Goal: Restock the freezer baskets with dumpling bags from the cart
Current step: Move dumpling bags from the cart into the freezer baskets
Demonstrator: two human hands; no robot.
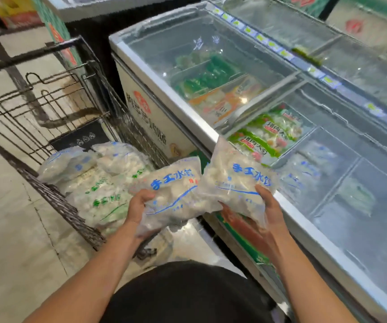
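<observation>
Taking the chest freezer [213, 134] as landmark: to its left stands the wire cart [55, 197], holding a heap of clear dumpling bags [99, 183]; at least five show, and more may lie beneath. Just beside the freezer's front rim, the left hand [139, 206] curls its fingers round the lower edge of one blue-printed dumpling bag [174, 190]. The right hand [267, 210] grips a second blue-printed bag [236, 178] from below, its upper edge overlapping the rim. Two bags are therefore in hand. Each bag appears lumpy, fairly heavy and slick-skinned; the film sags between the frozen pieces. Support from beneath, not by a corner. Inside the freezer, behind its sliding glass lid [341, 183], similar bags lie in a basket, uncountable through the frost.
</observation>
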